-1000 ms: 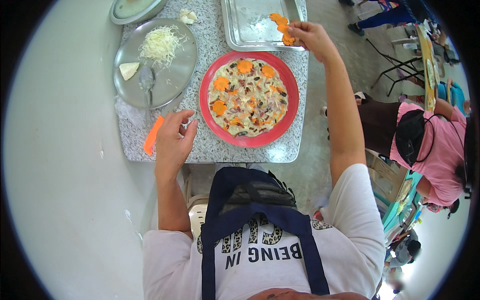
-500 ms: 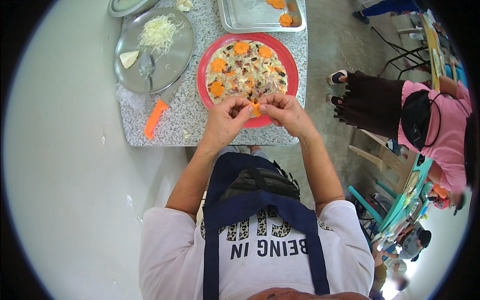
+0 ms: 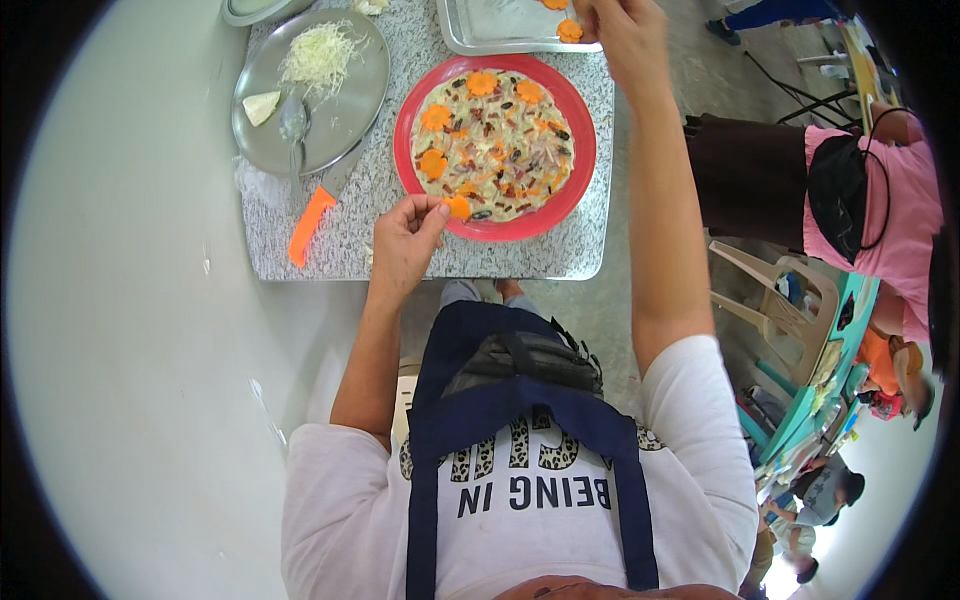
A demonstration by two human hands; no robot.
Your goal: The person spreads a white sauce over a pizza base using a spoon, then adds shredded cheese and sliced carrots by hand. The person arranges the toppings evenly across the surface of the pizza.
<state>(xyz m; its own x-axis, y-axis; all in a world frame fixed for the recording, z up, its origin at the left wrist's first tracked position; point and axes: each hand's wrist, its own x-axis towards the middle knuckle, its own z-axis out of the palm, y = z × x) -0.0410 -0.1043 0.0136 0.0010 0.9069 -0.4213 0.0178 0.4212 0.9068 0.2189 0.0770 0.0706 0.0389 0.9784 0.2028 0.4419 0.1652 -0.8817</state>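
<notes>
At the near-left rim of a red plate [image 3: 583, 180], my left hand [image 3: 402, 240] pinches a flower-shaped carrot slice [image 3: 457, 207]. The plate holds a round, pale, flat dish [image 3: 490, 150] strewn with reddish bits, dark pieces and thin onion-like slivers. Several carrot flowers, one of them at the top [image 3: 481, 83], lie around its far and left edge. My right hand [image 3: 628, 45] reaches over the near right corner of a metal tray [image 3: 490, 25], beside a carrot flower [image 3: 569, 31]. Its fingertips are partly hidden, so I cannot tell whether they hold anything.
Left of the plate, a round steel tray [image 3: 350, 125] bears white shreds [image 3: 318, 58], a pale wedge [image 3: 261, 107] and a spoon [image 3: 294, 125]. An orange-handled knife [image 3: 312, 226] lies beside it on the speckled table [image 3: 370, 215]. A person in pink [image 3: 850, 200] stands to the right.
My right hand has left the near edge of the plate and moved up to the metal tray. My left hand has shifted left, with the carrot slice between its fingers.
</notes>
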